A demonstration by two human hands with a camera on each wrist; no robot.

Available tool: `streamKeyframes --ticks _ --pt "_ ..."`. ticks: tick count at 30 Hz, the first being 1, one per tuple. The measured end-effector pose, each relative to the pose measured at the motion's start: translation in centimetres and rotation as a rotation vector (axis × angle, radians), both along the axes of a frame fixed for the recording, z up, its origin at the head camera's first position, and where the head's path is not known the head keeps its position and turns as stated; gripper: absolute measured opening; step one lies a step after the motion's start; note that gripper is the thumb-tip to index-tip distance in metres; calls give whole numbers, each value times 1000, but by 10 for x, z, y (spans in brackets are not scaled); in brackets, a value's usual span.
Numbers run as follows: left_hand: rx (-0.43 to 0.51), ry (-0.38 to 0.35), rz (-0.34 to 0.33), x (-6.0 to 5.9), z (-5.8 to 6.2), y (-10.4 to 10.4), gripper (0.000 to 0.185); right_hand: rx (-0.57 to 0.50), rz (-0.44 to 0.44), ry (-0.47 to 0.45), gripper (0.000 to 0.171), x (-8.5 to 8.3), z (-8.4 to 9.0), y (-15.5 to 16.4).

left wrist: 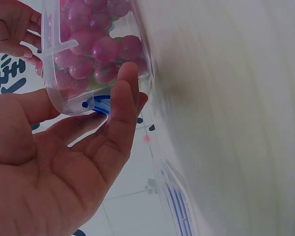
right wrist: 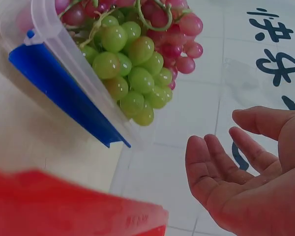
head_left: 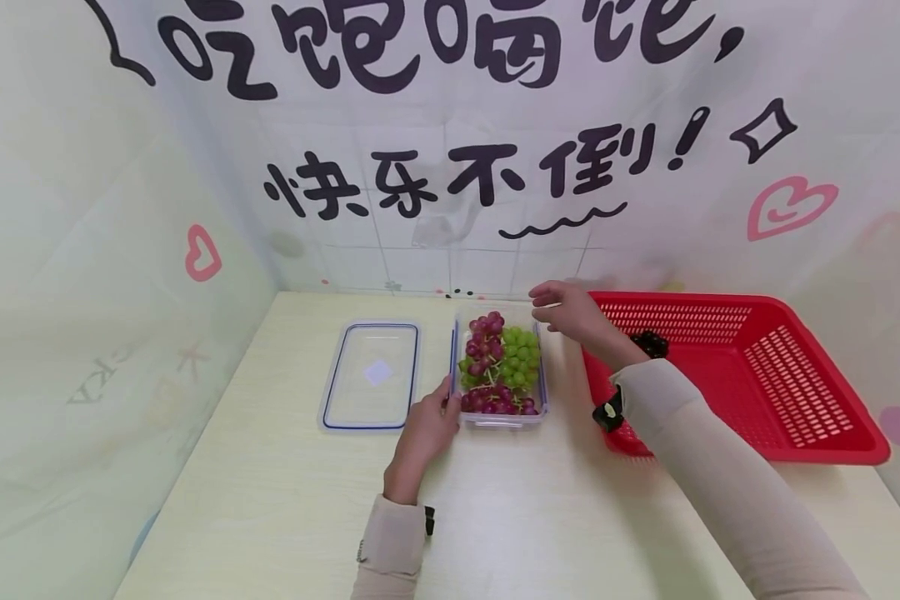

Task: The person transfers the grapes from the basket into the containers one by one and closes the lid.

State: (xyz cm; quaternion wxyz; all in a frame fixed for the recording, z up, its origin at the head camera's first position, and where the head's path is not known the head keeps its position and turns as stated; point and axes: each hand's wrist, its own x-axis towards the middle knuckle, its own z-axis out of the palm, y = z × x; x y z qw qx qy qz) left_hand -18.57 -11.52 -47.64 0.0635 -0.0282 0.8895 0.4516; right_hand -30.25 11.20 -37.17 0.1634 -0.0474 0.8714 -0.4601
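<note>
A clear plastic container [head_left: 540, 367] with blue clips sits mid-table, holding purple grapes [head_left: 483, 337] and green grapes [head_left: 521, 354]. My left hand [head_left: 427, 425] rests flat against the container's near left corner, fingertips [left wrist: 125, 83] touching its wall [left wrist: 64, 101]. My right hand [head_left: 566, 310] hovers above the container's far right corner with relaxed, slightly curled fingers [right wrist: 211, 167] and holds nothing. The right wrist view shows the green grapes [right wrist: 130, 73] and a blue clip [right wrist: 64, 91] close by.
The container's clear lid [head_left: 371, 375] with a blue seal lies flat to the left. A red perforated basket [head_left: 765, 375] stands at the right with a small black object [head_left: 648, 342] inside. Printed sheets wall the table on three sides.
</note>
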Motion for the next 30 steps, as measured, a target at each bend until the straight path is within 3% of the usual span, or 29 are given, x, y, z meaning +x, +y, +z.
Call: streamKeyframes --ticks 15,30 --pt "-10 8 -2 1 0 0 51 35 8 49 35 -1 2 40" --pt "-3 -14 0 0 -1 0 52 87 -20 44 42 0 -10 75"
